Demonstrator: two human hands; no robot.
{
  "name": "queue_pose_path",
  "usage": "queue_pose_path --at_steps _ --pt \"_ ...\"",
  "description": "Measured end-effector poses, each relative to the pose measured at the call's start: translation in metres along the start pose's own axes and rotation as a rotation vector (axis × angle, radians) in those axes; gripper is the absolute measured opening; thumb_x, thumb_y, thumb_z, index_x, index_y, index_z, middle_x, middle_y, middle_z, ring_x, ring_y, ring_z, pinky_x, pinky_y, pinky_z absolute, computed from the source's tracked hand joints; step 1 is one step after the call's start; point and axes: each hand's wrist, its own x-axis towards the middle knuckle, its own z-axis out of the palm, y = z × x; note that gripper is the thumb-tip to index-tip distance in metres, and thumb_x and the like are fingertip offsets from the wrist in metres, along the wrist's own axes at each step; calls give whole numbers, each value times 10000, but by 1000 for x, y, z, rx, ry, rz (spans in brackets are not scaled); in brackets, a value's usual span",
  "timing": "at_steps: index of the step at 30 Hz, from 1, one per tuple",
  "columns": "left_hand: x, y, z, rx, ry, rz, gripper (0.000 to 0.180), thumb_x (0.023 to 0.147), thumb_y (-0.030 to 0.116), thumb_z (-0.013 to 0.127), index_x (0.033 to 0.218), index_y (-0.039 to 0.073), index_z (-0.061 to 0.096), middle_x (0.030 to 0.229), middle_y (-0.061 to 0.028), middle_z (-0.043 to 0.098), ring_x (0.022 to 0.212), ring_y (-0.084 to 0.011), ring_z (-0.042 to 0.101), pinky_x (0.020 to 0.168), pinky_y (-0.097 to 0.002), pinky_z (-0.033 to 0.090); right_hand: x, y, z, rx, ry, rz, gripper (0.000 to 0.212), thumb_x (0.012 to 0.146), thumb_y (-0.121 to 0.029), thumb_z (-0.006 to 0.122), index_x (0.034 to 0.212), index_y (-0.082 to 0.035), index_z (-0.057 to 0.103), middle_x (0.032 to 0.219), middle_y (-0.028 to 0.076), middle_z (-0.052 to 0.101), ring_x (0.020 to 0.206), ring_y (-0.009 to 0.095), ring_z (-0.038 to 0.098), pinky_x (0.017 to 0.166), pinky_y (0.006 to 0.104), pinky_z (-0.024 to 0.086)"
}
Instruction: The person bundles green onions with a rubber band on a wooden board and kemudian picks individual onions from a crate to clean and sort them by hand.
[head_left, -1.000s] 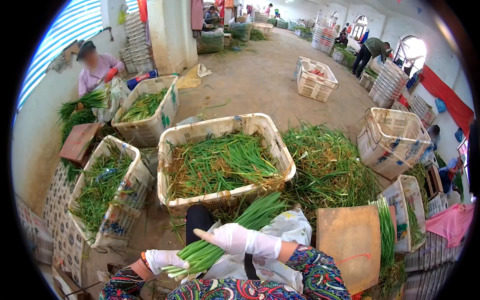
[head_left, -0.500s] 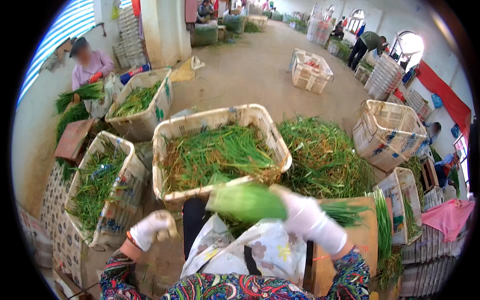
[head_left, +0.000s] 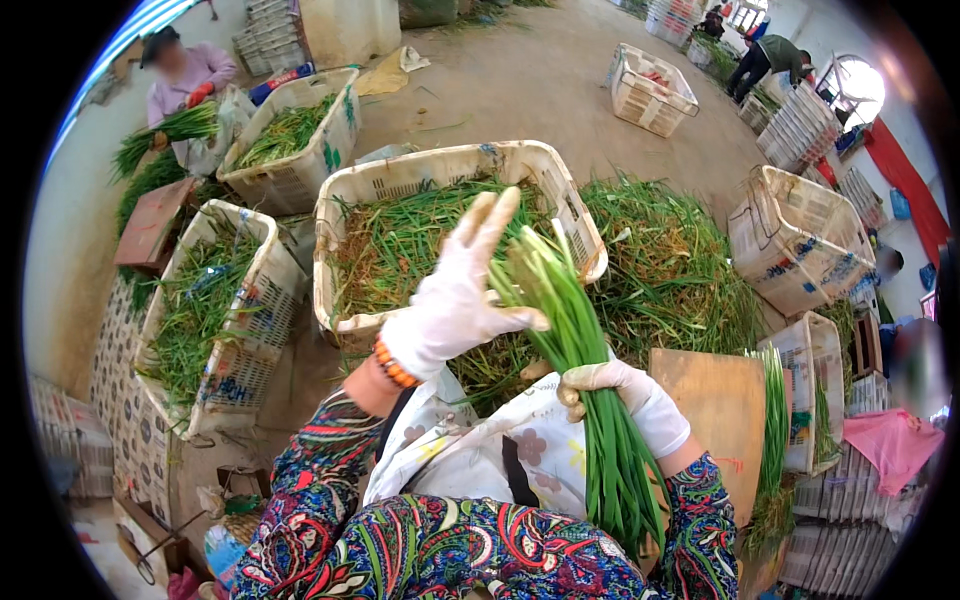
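In my gloved right hand (head_left: pixel 640 402) is a bunch of green chives (head_left: pixel 585 335), gripped around its middle. The pale stem ends point up and away; the leaf tips hang down over my lap. My gloved left hand (head_left: pixel 440 305) is raised beside the pale ends, fingers stretched and parted, holding nothing. Its thumb is close to the stems; whether it touches them I cannot tell. Just beyond my hands stands a large white plastic basket (head_left: pixel 428 165) with loose green and yellowed leaves in it. A patterned apron (head_left: pixel 480 460) covers my lap.
To the right are a wooden board (head_left: pixel 712 415), upright chives (head_left: pixel 772 425) along its edge, and a heap of loose greens (head_left: pixel 670 275). White baskets (head_left: pixel 262 310) stand left and right (head_left: pixel 800 250). A co-worker (head_left: pixel 185 80) sits far left with greens; another person (head_left: pixel 770 62) bends at far right.
The chives, earlier blurred and sideways in my right hand, now lie lengthwise with stem ends up. My left hand has moved from the left to beside those ends and its fingers have opened.
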Motion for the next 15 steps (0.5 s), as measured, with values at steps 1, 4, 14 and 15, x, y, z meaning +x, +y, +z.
queue_pose_path --at_steps 1,4,14,15 --pt "5 -3 12 -209 -79 -51 940 593 247 767 1338 69 221 1284 -104 353 1142 -194 368 940 -313 325 0 5 -1 -18 -3 29 424 803 -141 537 1164 61 442 683 47 522 604 100 508 550 210 432" --pt "8 -24 47 -304 -143 -131 403 748 45 632 1125 40 491 943 -32 567 810 -93 534 728 -237 442 -4 22 -7 67 -78 66 454 816 -162 502 1182 87 402 703 44 492 621 117 472 580 257 421" --pt "32 -53 81 101 -11 129 191 851 42 495 1031 51 555 952 -33 597 812 -71 540 733 -203 441 -80 94 -17 129 76 -99 373 774 -162 569 1092 23 503 681 12 494 553 69 453 483 191 361" --pt "43 -94 73 -138 65 130 198 846 41 499 1035 74 550 925 -19 602 688 -70 527 603 -207 426 -107 95 -13 135 216 -30 400 738 -144 606 1086 23 502 732 32 532 553 71 473 476 183 372"
